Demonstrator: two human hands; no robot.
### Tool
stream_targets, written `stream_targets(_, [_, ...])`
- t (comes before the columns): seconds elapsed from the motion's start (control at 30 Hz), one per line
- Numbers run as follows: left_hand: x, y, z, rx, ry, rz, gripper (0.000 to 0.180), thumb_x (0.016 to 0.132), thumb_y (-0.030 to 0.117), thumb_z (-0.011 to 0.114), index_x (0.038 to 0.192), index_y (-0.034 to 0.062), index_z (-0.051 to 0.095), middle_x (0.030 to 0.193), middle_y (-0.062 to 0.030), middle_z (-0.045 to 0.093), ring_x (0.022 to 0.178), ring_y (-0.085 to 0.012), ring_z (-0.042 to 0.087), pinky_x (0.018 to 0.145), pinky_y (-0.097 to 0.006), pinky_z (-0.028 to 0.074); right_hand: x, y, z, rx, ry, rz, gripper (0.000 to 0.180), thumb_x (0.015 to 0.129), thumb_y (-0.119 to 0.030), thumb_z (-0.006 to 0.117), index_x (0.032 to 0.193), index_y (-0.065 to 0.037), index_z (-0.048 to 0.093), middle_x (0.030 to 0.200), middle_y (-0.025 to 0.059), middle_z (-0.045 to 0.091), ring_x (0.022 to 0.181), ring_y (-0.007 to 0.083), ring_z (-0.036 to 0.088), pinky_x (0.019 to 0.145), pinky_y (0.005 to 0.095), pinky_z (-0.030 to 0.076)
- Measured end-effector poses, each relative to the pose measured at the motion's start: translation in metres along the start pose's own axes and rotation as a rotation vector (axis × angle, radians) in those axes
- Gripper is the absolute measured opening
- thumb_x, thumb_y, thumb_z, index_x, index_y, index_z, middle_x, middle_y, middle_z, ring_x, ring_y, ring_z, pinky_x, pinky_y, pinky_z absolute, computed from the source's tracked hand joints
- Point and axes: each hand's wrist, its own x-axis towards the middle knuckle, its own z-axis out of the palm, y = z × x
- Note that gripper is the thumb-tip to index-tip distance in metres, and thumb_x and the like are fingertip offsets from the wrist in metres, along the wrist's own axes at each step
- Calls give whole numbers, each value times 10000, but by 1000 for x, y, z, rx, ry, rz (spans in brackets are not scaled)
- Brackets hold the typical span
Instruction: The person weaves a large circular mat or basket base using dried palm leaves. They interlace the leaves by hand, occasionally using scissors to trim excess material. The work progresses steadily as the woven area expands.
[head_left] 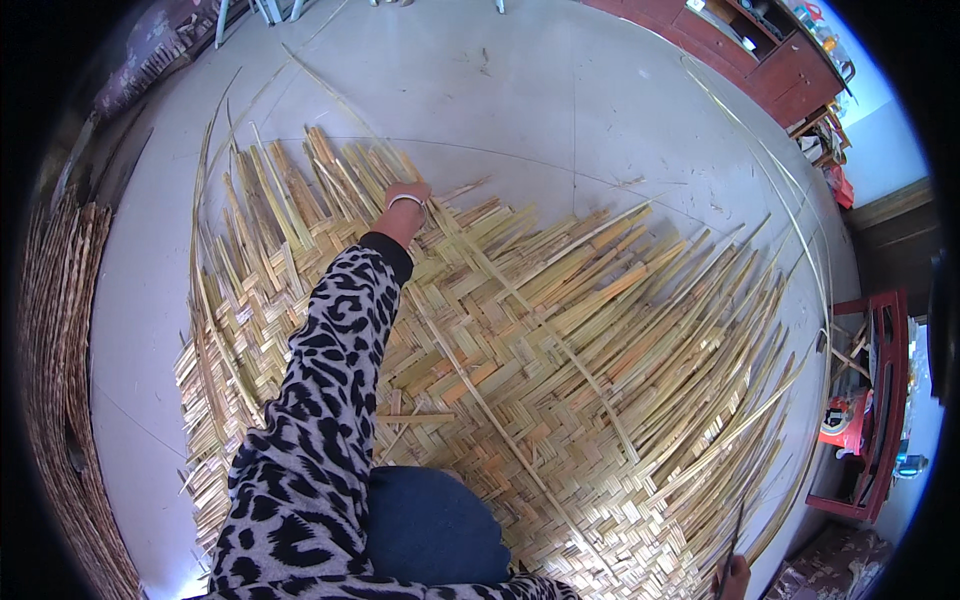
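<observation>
Across the smooth grey floor: broad mat of flat, straw-yellow plant strips, woven in a zigzag pattern, spread directly below the wearer. Strip ends loose and fanned out along the far and right edges, some green-tinged, some orange-brown.

Left hand at the far edge of the mat, arm stretched forward. Fingers clenched, apparently round a long, narrow, pale green-yellow strip; this runs on past the hand over the floor and, on the near side, slantwise over the weave. White bracelet at the wrist; sleeve grey with black leopard spots, black cuff.

Right hand low at the right, by the mat's edge, partly cut off by the frame. Fingers closed on a thin, dark, straight tool, pointing away from the wearer; exact kind cannot be told.

Second long, pale strip lies over the weave, roughly parallel to the first. Short yellow strip crosswise, just beyond a dark blue clothed knee.

Surroundings: brown ridged bundle at far left; dark red cabinet at upper right; red wooden frame at right.
</observation>
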Motion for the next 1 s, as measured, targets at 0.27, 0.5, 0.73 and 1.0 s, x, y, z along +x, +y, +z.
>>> stream_targets(0.27, [-27, 26, -29, 205, 112, 67, 215, 818, 203, 664, 940, 27, 681, 967, -165, 708, 858, -282, 681, 686, -380, 538, 2, -140, 173, 158, -424, -146, 91, 937, -99, 570, 852, -95, 539, 659, -23, 507, 509, 46, 461, 435, 211, 381])
stream_targets(0.5, [-73, 30, -35, 383, 373, 391, 388, 848, 351, 640, 987, -8, 693, 1018, -216, 695, 979, -371, 667, 841, -433, 527, -25, -120, 224, 232, -582, 42, 265, 933, -309, 637, 978, -74, 522, 741, -1, 520, 576, 57, 427, 489, 211, 317])
stream_targets(0.73, [-31, 36, -25, 522, 63, 154, 444, 828, 341, 664, 1021, -57, 683, 1075, -259, 673, 1042, -379, 650, 865, -435, 521, -33, -120, 228, 165, -645, 1, 474, 900, -501, 651, 961, -51, 515, 691, -10, 491, 547, 61, 407, 477, 228, 314])
stream_targets(1.0, [1, 34, -17, -327, 168, 19, 271, 850, 174, 633, 992, -57, 645, 868, -224, 685, 762, -361, 698, 653, -433, 561, -27, -127, 243, 144, -595, -45, 314, 919, -346, 619, 951, -52, 513, 735, 1, 502, 585, 71, 416, 521, 231, 342])
